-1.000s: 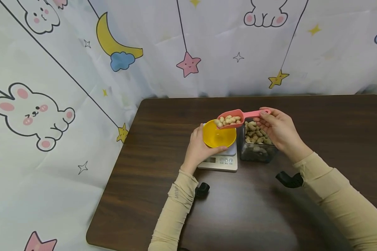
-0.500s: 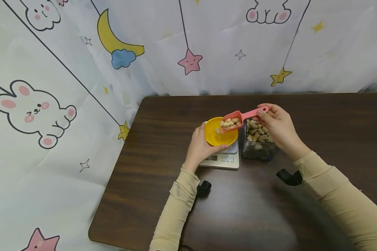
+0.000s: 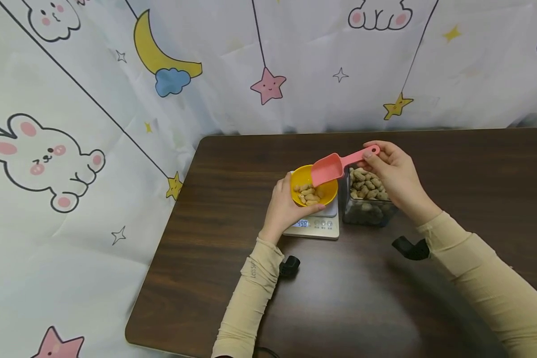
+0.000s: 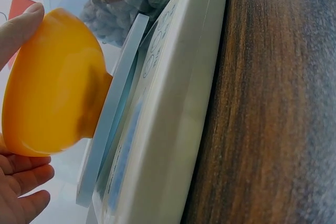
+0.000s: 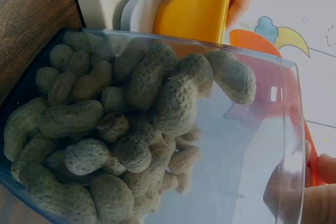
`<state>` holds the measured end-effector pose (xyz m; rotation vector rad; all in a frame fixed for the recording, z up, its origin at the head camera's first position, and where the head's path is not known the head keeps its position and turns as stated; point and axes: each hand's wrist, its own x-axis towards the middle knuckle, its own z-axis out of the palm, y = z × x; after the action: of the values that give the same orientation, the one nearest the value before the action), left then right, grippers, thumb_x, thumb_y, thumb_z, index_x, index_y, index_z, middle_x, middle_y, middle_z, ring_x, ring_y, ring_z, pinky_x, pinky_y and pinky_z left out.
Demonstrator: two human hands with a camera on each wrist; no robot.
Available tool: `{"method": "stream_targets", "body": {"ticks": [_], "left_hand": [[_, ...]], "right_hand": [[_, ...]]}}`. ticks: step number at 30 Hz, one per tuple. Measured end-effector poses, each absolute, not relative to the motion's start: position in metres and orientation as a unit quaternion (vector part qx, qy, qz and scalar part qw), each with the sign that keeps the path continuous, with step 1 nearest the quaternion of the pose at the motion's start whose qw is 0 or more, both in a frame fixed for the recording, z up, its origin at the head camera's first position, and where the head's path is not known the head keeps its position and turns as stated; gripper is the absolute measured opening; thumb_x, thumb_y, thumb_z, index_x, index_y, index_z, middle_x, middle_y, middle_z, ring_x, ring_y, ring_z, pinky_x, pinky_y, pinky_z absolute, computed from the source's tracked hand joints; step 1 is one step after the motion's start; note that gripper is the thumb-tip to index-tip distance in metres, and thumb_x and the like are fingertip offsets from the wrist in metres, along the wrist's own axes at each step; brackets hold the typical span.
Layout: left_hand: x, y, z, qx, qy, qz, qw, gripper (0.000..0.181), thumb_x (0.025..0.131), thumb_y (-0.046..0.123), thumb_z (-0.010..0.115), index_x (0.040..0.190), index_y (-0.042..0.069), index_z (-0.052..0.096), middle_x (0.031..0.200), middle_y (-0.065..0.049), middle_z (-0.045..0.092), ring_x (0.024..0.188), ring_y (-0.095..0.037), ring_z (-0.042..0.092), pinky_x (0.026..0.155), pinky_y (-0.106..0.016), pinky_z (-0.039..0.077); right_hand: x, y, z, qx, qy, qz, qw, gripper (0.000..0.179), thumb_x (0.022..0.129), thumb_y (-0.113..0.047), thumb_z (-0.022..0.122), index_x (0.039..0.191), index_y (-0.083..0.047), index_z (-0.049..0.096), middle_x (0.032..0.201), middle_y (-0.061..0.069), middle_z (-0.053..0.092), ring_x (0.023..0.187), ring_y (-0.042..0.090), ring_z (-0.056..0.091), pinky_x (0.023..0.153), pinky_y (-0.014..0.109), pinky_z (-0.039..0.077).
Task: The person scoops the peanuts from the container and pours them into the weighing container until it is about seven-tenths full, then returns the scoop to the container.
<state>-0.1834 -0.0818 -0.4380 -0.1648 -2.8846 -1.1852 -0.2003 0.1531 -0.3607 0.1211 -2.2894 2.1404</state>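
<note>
Right hand [image 3: 398, 176]: thumb and fingers pinch the far end of the handle of a pink scoop [image 3: 327, 169]. Scoop slants down to the left, its broad end over the right side of a yellow bowl [image 3: 301, 175]; whether it touches the rim I cannot tell.

Left hand [image 3: 284, 209]: curved round the left side of the bowl, thumb at the near rim, gripping it lightly between thumb and fingers. Left wrist view has several fingers clear of the bowl, loosely bent.

Bowl stands upright on the plate of a pale scale [image 3: 315, 232]. Unshelled peanuts [image 3: 311, 197] lie inside, mostly toward the near side. Display [image 3: 300, 223] lit blue; its digits seem to end in 98, the first uncertain.

Just right of the scale, a clear box [image 3: 362, 216] holds many more peanuts, partly below the right hand.

Farther out: beige sleeves [image 3: 483, 281] on both arms, a black fitting [image 3: 290, 267] beside the left wrist and another by the right. Dark wood-grain table [image 3: 197, 278] under everything. Far side and left, a white curtain [image 3: 304, 40] printed with a bear, moon and stars.
</note>
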Motion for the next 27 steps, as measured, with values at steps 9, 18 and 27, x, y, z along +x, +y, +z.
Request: {"method": "stream_targets", "body": {"ticks": [9,18,27], "left_hand": [[-0.184,-0.081,-0.434,-0.057,-0.935,-0.349,0.019,0.118,0.062,0.067,0.073,0.149,0.01,0.017,0.144,-0.01,0.036,0.124,-0.025,0.043,0.102,-0.043,0.045],[-0.184,-0.079,-0.424,-0.065,-0.94,-0.331,0.055,0.116,0.062,0.07,0.07,0.149,0.01,0.021,0.151,-0.011,0.028,0.137,-0.027,0.033,0.108,-0.047,0.039],[-0.185,-0.073,-0.402,-0.086,-0.934,-0.34,0.062,0.112,0.064,0.068,0.07,0.149,0.014,0.021,0.153,-0.008,0.025,0.138,-0.026,0.031,0.11,-0.047,0.036]], "right_hand": [[-0.199,0.159,-0.355,0.036,-0.718,0.695,0.009,0.039,0.09,-0.025,0.058,0.122,-0.004,0.049,0.094,-0.006,0.062,0.081,0.005,0.062,0.073,0.01,0.053],[-0.198,0.165,-0.353,0.052,-0.667,0.743,0.011,0.035,0.089,-0.022,0.06,0.118,-0.006,0.051,0.094,-0.004,0.062,0.081,0.005,0.062,0.074,0.013,0.053],[-0.195,0.178,-0.344,0.056,-0.59,0.805,0.038,0.032,0.088,-0.014,0.061,0.116,-0.003,0.051,0.094,0.001,0.062,0.08,0.009,0.063,0.074,0.016,0.054]]}}
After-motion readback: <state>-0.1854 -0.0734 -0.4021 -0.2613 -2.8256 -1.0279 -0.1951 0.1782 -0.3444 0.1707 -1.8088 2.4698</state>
